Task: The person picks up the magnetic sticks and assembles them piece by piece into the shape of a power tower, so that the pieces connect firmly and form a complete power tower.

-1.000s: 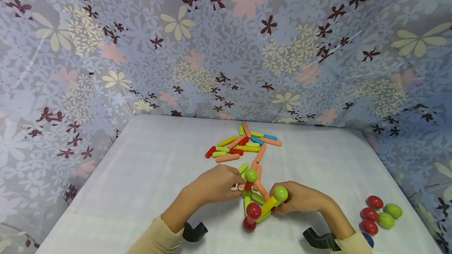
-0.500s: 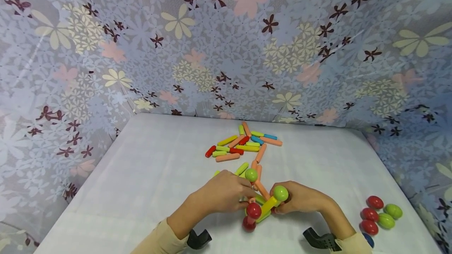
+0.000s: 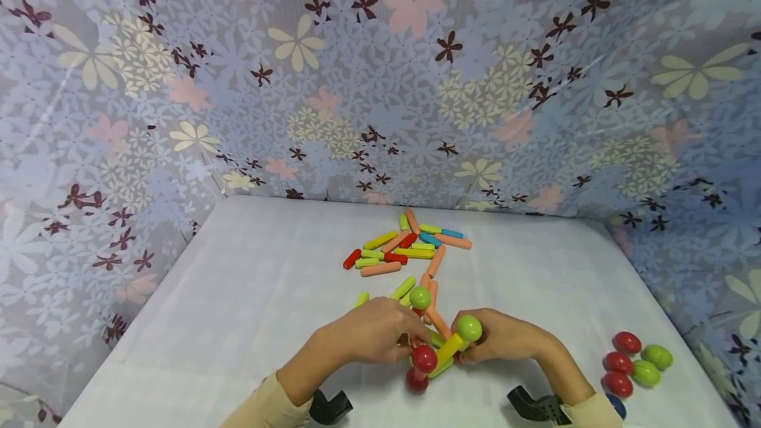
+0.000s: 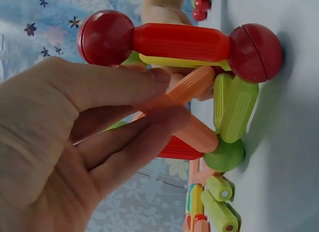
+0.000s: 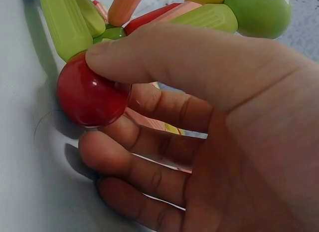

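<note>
My left hand (image 3: 374, 329) pinches an orange rod (image 4: 194, 85) between thumb and fingertips, inside a frame of ball-and-rod building toys. A second orange rod (image 4: 202, 134) slants down beside the fingertips toward a green ball (image 4: 225, 154). Close to that hand stands a red rod (image 4: 182, 42), upright between two dark red balls (image 3: 425, 358). With thumb and fingers, my right hand (image 3: 505, 335) holds another red ball (image 5: 92, 95) at the frame's low right corner. Above it a yellow rod (image 3: 448, 351) leads to a raised green ball (image 3: 470, 328). Lime rods (image 4: 239, 110) form the base.
Behind the frame lies a loose spread of orange, yellow, lime, red and blue rods (image 3: 414, 253). Red balls (image 3: 618, 363) and green balls (image 3: 646, 373) sit at the right, with a blue ball (image 3: 615, 405) near the sleeve. Flowered cloth (image 3: 380, 84) hangs behind the table.
My left hand has moved nearer and rightward with the orange rod, from beside the green-topped post to the red post. My right hand stays in place.
</note>
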The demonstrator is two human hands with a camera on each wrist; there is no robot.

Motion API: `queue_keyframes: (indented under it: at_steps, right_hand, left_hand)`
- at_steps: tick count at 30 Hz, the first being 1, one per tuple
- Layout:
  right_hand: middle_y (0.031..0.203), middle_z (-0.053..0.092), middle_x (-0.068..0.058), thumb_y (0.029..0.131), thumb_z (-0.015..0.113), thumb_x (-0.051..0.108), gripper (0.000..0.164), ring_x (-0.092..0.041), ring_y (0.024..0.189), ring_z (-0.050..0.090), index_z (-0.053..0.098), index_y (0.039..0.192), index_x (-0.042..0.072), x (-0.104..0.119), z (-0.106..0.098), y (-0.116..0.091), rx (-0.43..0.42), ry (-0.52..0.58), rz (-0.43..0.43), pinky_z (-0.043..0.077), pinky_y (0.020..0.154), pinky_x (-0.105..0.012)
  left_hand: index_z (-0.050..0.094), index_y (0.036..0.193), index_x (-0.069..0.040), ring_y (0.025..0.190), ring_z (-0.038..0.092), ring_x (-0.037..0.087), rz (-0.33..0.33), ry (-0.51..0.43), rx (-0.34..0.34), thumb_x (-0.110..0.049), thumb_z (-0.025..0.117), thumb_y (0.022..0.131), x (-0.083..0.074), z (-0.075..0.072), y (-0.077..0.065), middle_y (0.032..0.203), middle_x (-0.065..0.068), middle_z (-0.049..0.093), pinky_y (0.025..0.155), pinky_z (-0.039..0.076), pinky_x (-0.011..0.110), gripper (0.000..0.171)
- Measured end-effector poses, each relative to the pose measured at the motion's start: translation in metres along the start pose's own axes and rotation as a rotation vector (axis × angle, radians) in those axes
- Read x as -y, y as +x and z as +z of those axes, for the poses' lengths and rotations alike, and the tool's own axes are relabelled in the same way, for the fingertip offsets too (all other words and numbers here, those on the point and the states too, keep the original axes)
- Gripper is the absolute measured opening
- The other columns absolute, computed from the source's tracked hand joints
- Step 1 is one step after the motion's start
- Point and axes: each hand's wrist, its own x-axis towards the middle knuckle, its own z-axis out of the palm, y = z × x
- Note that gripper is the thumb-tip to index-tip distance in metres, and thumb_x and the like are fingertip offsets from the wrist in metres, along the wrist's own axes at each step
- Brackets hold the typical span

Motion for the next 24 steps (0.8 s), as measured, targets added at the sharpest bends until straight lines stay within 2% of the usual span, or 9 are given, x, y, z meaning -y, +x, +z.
queue_keyframes:
  at_steps: [5,11,14,19,24]
  right_hand:
    - [0.082,0.061,0.000,0.083,0.076,0.017,0.021,-0.012,0.073,0.054,0.064,0.100,0.013,-0.0015,0.0006,0.0000,-0.006,-0.004,0.006,0.047,0.067,-0.029]
    - [0.083,0.062,0.000,0.083,0.076,0.016,0.021,-0.013,0.074,0.055,0.064,0.100,0.013,-0.0022,0.0002,0.0001,-0.006,0.002,0.005,0.047,0.067,-0.029]
    - [0.083,0.062,0.001,0.083,0.076,0.016,0.021,-0.012,0.073,0.054,0.064,0.100,0.014,-0.0017,0.0002,-0.0001,-0.004,-0.007,-0.001,0.047,0.067,-0.029]
    - [0.082,0.062,0.001,0.082,0.076,0.017,0.021,-0.011,0.071,0.054,0.064,0.099,0.014,-0.0015,0.0005,-0.0003,-0.011,-0.014,0.010,0.047,0.066,-0.028]
    - [0.082,0.062,0.001,0.082,0.076,0.018,0.022,-0.011,0.071,0.054,0.063,0.099,0.013,-0.0022,0.0006,-0.0004,-0.014,-0.016,0.004,0.047,0.065,-0.028]
  left_hand:
    - [0.073,0.109,-0.019,0.079,0.054,-0.008,-0.016,-0.185,0.059,-0.006,0.069,0.086,0.0020,0.0014,-0.0005,0.105,-0.017,0.066,0.072,0.043,0.008,0.027]
    - [0.072,0.112,-0.017,0.084,0.056,-0.008,-0.046,-0.295,0.103,-0.001,0.063,0.087,0.0028,-0.0014,-0.0023,0.108,-0.016,0.065,0.076,0.045,0.011,0.031]
    - [0.069,0.116,-0.016,0.086,0.057,-0.006,-0.046,-0.386,0.139,0.001,0.057,0.086,0.0044,-0.0031,-0.0042,0.109,-0.016,0.064,0.077,0.047,0.013,0.037]
    - [0.063,0.123,-0.011,0.092,0.060,-0.003,-0.050,-0.568,0.202,-0.004,0.055,0.083,0.0078,-0.0055,-0.0073,0.113,-0.015,0.062,0.080,0.049,0.017,0.041]
    - [0.063,0.123,-0.010,0.094,0.060,-0.003,-0.068,-0.588,0.216,-0.008,0.054,0.085,0.0084,-0.0072,-0.0088,0.115,-0.016,0.061,0.081,0.049,0.017,0.039]
